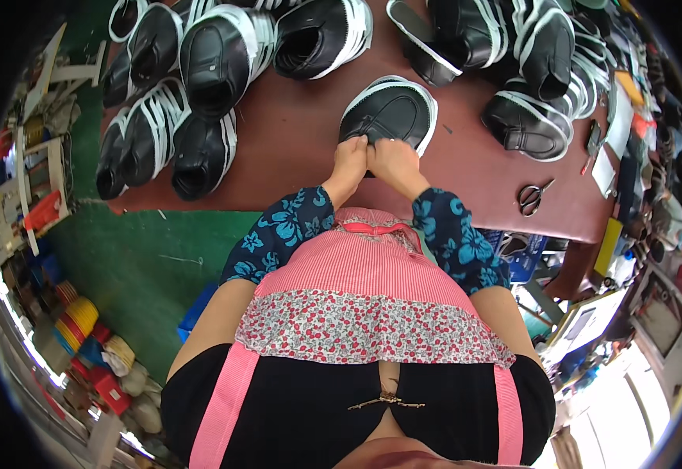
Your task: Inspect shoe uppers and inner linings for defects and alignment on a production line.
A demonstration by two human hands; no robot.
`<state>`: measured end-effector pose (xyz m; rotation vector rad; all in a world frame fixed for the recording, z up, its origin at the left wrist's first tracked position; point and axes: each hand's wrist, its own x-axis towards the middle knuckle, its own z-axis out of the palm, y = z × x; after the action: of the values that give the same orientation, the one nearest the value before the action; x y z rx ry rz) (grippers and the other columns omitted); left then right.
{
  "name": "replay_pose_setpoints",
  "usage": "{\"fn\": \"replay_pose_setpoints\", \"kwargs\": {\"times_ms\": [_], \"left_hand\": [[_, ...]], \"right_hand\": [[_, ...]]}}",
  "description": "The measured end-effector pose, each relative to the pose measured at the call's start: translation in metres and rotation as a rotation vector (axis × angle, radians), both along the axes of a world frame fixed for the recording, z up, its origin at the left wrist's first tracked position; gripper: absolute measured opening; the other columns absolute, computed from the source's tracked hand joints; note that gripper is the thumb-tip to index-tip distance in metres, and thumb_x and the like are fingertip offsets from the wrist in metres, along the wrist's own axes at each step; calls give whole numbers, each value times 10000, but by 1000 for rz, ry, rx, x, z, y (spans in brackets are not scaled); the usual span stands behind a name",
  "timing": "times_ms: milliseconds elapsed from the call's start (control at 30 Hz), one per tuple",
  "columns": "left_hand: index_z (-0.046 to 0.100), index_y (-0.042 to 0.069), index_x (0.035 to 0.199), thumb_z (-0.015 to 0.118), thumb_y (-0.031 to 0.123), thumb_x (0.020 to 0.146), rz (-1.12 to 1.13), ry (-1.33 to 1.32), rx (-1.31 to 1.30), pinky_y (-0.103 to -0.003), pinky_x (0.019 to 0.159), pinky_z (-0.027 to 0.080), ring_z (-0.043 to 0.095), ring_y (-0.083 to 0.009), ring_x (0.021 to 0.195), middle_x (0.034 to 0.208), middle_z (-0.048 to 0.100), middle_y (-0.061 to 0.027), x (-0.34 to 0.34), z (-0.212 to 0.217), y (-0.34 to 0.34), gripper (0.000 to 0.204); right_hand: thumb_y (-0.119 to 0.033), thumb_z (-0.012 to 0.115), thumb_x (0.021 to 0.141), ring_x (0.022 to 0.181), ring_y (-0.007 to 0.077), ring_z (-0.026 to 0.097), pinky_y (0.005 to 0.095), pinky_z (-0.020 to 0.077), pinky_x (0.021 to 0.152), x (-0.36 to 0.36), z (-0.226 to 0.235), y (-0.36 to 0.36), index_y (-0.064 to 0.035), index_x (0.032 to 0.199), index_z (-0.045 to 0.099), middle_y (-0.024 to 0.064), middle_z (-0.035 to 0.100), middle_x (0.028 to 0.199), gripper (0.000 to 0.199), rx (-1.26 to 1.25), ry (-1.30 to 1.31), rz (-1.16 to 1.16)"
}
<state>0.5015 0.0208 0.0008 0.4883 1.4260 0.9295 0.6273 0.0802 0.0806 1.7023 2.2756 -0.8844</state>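
Note:
A black loafer (397,112) with a white sole edge lies on the brown table in front of me, toe pointing away. My left hand (348,166) is closed at the left of its opening, thumb and fingertips pinched on the upper. Beside it, almost touching, my right hand (395,162) is curled over the near part of the same shoe. Both hands hide the shoe's opening and heel. Whether a small thing sits between the fingertips cannot be seen.
More black shoes with white edges stand in groups at the far left (216,66) and far right (548,47). One loafer (524,129) lies right of my hands. Scissors (535,197) rest near the right edge of the brown table (294,148). A blue crate (522,254) is under it.

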Motion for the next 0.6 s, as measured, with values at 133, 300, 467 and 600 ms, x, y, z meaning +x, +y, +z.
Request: {"fn": "replay_pose_setpoints", "kwargs": {"times_ms": [133,300,467,600], "left_hand": [[678,-68,1114,475,218,1188,168,-209,-10,-397,810,700,800,-294,924,1061,750,-177,12,11,-5,358],[673,-83,1112,497,166,1168,242,-325,42,-398,787,704,809,-298,900,1032,748,-180,15,8,-11,310],[696,-47,1100,569,187,1149,249,-185,60,-383,809,657,795,-308,895,1078,759,-168,27,9,-20,271],[726,-22,1131,658,276,1085,-273,574,384,-467,914,606,734,-420,1032,1119,738,-233,17,67,-27,309]], "right_hand": [[-471,545,1094,902,494,776,585,619,816,18,-4,7,-45,974,779,246,799,941,501,120,175,-28],[-435,595,1085,772,480,772,596,624,715,15,-12,9,-57,909,735,260,765,801,440,197,74,98],[-443,627,1058,789,493,757,603,610,736,43,-2,12,-36,900,740,267,758,821,450,140,73,139],[-473,647,1060,810,515,741,602,600,745,40,11,42,-37,933,742,281,750,836,463,181,207,-54]]}}
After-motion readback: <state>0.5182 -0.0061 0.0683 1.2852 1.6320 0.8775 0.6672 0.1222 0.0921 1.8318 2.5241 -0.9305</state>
